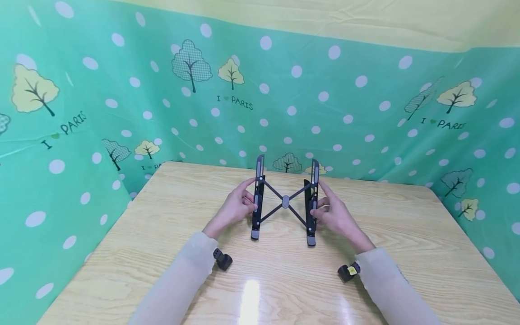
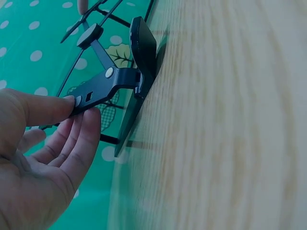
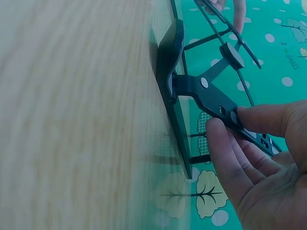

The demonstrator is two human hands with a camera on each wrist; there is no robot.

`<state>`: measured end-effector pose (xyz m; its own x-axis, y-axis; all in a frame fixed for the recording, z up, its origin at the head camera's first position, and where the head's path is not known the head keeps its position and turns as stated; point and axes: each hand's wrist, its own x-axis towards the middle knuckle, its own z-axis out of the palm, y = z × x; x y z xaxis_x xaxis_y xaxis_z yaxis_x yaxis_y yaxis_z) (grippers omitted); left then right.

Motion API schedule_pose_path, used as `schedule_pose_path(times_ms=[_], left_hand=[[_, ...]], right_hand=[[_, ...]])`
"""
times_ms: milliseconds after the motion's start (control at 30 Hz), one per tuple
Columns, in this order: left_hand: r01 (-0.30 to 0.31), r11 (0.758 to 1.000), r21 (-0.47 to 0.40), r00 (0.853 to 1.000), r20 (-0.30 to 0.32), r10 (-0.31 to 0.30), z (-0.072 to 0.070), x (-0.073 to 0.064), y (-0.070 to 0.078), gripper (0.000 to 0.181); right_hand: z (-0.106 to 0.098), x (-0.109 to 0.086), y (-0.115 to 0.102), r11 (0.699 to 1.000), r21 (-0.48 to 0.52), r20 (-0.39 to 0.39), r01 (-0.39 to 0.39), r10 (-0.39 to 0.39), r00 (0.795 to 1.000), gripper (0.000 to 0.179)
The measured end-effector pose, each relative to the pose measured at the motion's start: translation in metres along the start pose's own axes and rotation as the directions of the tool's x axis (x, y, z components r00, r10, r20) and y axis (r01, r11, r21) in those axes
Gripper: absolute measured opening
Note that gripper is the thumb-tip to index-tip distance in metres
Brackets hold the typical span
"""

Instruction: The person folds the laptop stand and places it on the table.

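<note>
Black folding stand (image 1: 285, 201) stood opened out on the far half of the worktop (image 1: 162, 253), near the middle; I could not tell whether all of its base bore on the wood. My left hand (image 1: 237, 205) pinched the left rail (image 1: 256, 203), thumb above, fingers beneath. My right hand (image 1: 337, 215) pinched the right rail (image 1: 314, 198) the same way, from its outer side.

Handling, my judgement: light for its spread, stiff along each bar but loose at the pivots, so a pull on one side alone would likely skew it. Smooth dark finish, perhaps a little slippery; not fragile, though the joints could nip skin. Best hold: the flat outer faces of both rails, level with each other, fingertips kept off the slots (image 2: 88, 97) and the rivets.

Around it: crossed bars met at an oval hub (image 3: 232, 55) and took up the space between my hands. Upturned lips (image 1: 311, 240) stuck out at the near ends, likely to catch a cuff. Wrist cameras (image 1: 222, 259) sat on the near side of the stand, apart from it. Green dotted cloth (image 1: 321, 72) hung just past the worktop's far edge, limiting reach that way.
</note>
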<state>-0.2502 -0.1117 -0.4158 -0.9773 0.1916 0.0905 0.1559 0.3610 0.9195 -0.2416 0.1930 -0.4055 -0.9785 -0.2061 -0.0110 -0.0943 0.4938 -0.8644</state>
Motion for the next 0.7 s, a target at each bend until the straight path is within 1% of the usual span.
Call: schedule_pose_path(times_ms=[133,267,500,700], left_hand=[[-0.005,1.0,0.011,1.0,0.001,0.005,-0.0003,0.0004,0.0008,0.088],[-0.004,1.0,0.012,1.0,-0.004,0.004,-0.0007,0.0002,0.0026,0.088],[0.027,0.999,-0.027,1.0,-0.009,-0.027,-0.0013,-0.0019,0.0048,0.091],[0.04,0.999,-0.016,0.999,-0.006,-0.04,-0.0008,-0.003,0.0062,0.091]], right_hand=[[-0.0009,-0.0004,-0.0001,1.0,-0.012,0.013,-0.004,0.004,1.0,0.099],[-0.0016,-0.0005,-0.0005,1.0,0.002,0.028,-0.002,0.002,1.0,0.097],[-0.003,-0.0006,0.0008,1.0,0.016,0.041,0.0,-0.001,0.999,0.096],[-0.0021,-0.002,0.0015,1.0,0.025,0.04,-0.005,0.004,0.999,0.096]])
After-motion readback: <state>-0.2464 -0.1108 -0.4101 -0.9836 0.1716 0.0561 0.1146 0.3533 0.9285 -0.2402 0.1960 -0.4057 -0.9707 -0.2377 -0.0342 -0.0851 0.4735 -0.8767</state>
